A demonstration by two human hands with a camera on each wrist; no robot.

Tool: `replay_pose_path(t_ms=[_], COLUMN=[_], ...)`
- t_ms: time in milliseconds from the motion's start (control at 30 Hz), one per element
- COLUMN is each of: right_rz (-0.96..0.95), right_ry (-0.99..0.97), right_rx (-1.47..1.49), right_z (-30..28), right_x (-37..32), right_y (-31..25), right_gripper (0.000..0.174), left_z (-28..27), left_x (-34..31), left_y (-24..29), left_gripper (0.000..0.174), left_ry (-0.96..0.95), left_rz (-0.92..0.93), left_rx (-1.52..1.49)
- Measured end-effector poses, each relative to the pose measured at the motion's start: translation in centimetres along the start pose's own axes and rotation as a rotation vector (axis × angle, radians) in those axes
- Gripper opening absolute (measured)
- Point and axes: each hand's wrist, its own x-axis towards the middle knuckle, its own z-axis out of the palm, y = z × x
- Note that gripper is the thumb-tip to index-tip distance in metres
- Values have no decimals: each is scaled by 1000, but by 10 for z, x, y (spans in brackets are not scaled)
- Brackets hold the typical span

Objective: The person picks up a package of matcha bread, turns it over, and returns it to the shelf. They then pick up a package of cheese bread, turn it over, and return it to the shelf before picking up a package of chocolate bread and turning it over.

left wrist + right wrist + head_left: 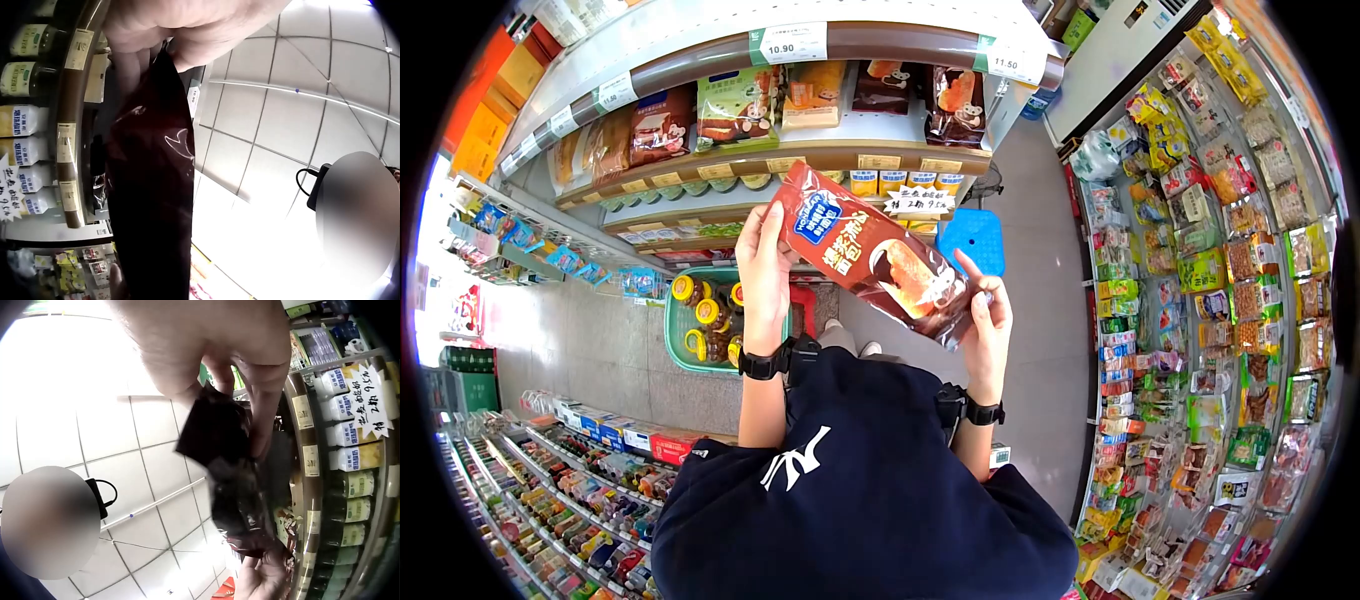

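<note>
Navy shirt (870, 490) nearest, barely open left hand (761, 262) and right hand (990, 325) pinched a bread packet (865, 252) endwise; overtight fingers risked crushing it.

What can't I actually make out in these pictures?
- Back of the glossy brown-red plastic package: too dark to read in the left wrist view.
- Some left-hand fingertips: behind the package in the head view.
- The person's face: blurred over in both wrist views.
- Labels on the yellow-lidded jars: too small in the head view.
</note>
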Motion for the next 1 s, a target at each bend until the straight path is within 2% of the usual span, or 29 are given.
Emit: replay_pose_path(t_ms=[33,133,167,333,400,433,500,533,633,700,767,833,900,967,1000], right_rz=[-1,211,212,276,250,252,223,212,148,163,158,179,-117,-153,-268], right_ry=[16,23,23,41,58,61,92,104,112,106,19,21,-53,-34,-55], right_rx=[35,-64,-65,-34,25,24,83,97,122,110,75,76,-186,-203,-281], right_z=[3,-2,-1,6,7,8,13,15,13,12,13,16,28,32,32], right_x=[1,-2,-2,-3,-3,-2,0,2,1,1,0,-4,-8,-12,-12], right_y=[2,6,7,4,4,3,1,0,1,-1,0,1,-1,-1,0], right_gripper=[19,52,52,47,44,44,41,33,27,22,19,14,12,12,12], left_z=[1,4,3,-7,5,6,6,10,18,19,20,22,18,16,16], left_x=[0,-1,0,-1,-9,-14,-17,-18,-26,-26,-27,-28,-27,-29,-31], left_y=[2,8,8,3,6,6,-5,-11,-15,-15,-13,-12,-15,-19,-18], left_gripper=[16,14,14,21,41,61,65,67,63,59,56,58,55,55,58], left_ry=[12,72,97,13,-107,-196,-285,-329,-396,-378,-355,-293,-338,-356,-422], left_rz=[30,47,64,51,-35,-83,-112,-121,-246,-224,-203,-233,-254,-314,-328], left_rx=[-38,-52,-47,-88,-93,-52,143,197,156,155,158,-45,-10,131,70])
